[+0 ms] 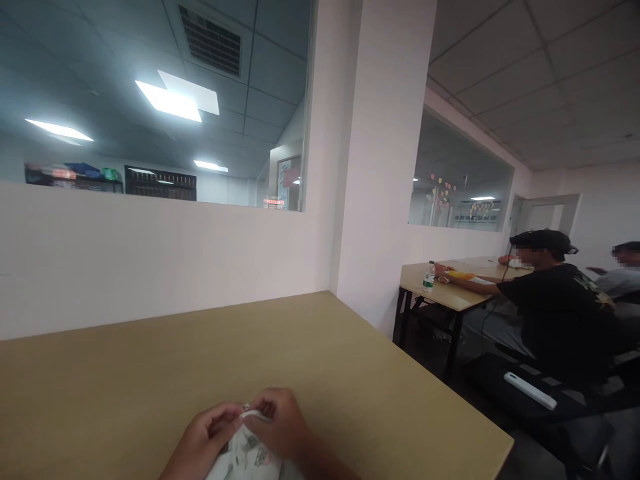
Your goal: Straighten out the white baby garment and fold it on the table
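Note:
A white cloth [245, 453] with a grey printed pattern lies at the bottom middle, running down out of view. My left hand [207, 437] pinches its upper edge from the left, thumb and fingers together. From the right, my right hand [280, 423] grips the same edge with curled fingers. Both hands almost meet at the top of the cloth, just above the near part of the wooden table [165, 367]. The lower part of the cloth is cut off by the frame, so I cannot tell its full shape.
A white wall and a pillar [385, 133] stand beyond the table. Its right edge drops to the floor. At another table [460, 300] on the right sits a person in a black shirt [555, 313], near a water bottle [429, 277]. A white object [530, 390] lies on a black chair.

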The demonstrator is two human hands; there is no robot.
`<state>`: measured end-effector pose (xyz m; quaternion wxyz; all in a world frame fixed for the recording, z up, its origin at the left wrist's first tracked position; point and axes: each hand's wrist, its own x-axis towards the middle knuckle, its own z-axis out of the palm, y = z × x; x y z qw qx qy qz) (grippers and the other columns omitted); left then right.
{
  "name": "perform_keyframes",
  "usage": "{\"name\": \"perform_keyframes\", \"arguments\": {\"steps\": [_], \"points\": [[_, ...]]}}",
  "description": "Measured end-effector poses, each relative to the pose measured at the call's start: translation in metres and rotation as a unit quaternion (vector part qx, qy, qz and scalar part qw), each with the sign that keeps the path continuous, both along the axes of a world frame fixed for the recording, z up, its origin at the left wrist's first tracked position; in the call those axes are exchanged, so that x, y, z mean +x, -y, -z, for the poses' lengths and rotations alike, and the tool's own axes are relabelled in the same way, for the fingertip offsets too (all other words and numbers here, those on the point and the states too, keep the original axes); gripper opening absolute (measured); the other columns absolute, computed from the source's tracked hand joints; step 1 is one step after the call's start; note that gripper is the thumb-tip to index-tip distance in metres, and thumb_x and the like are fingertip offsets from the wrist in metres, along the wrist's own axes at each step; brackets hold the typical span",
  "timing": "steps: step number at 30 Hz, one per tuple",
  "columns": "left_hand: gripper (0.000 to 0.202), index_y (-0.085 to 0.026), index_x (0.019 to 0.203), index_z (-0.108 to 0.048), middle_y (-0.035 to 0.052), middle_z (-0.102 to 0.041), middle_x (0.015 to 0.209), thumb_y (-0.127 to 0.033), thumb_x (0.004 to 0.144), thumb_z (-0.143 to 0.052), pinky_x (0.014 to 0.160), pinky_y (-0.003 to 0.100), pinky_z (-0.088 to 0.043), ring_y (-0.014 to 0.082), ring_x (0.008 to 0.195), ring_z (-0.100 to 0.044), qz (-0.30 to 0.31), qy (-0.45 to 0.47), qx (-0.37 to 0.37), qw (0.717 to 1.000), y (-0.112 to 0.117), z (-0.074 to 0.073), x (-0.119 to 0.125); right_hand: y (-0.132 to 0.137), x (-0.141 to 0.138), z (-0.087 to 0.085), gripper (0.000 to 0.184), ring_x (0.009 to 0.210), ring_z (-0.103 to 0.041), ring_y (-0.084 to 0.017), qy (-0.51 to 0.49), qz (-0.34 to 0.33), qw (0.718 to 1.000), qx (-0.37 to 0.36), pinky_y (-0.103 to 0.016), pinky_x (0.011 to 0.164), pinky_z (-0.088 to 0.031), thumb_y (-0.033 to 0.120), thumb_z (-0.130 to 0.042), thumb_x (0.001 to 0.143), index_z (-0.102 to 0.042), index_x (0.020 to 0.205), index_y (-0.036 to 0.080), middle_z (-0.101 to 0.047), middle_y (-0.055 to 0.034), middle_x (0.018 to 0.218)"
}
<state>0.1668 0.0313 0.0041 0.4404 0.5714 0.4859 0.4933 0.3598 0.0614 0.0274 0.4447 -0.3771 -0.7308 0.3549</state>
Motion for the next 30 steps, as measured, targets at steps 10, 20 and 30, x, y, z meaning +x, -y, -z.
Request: {"name": "perform_keyframes", "arguments": {"steps": [10, 20, 30], "points": [[0.055, -0.016, 0.098, -0.073, 0.0098, -0.074, 0.105, -0.066, 0.076, -0.076, 0.090, 0.029, -0.052, 0.0263, 0.100, -0.069, -0.016, -0.005, 0.012, 1.000, -0.006, 0.012, -0.002, 0.000, -0.002, 0.005, 0.008, 0.063, -0.051, -0.008, 0.017, 0.025, 0.996, 0.082, -0.019, 0.062, -0.036, 0.012, -0.075, 0.070, -0.070, 0.074, 0.017, -0.060, 0.0044, 0.068], [0.056, -0.013, 0.094, -0.074, 0.0102, -0.074, 0.094, -0.066, 0.074, -0.077, 0.079, 0.029, -0.050, 0.0249, 0.090, -0.068, -0.028, -0.002, 0.021, 0.999, -0.002, -0.003, 0.012, -0.008, 0.002, 0.009, 0.014, 0.081, -0.058, -0.015, 0.091, 0.002, 0.984, 0.156, -0.025, 0.074, -0.036, 0.010, -0.066, 0.075, -0.063, 0.086, 0.018, -0.065, 0.0003, 0.085], [0.058, -0.011, 0.093, -0.072, 0.0128, -0.071, 0.090, -0.064, 0.070, -0.079, 0.074, 0.029, -0.047, 0.0215, 0.081, -0.065, -0.059, 0.011, 0.044, 0.997, 0.002, -0.009, 0.017, -0.009, 0.001, 0.010, 0.010, 0.081, -0.058, -0.016, 0.082, -0.025, 0.991, 0.101, -0.027, 0.076, -0.038, 0.016, -0.061, 0.082, -0.067, 0.089, 0.018, -0.066, -0.0024, 0.086]]}}
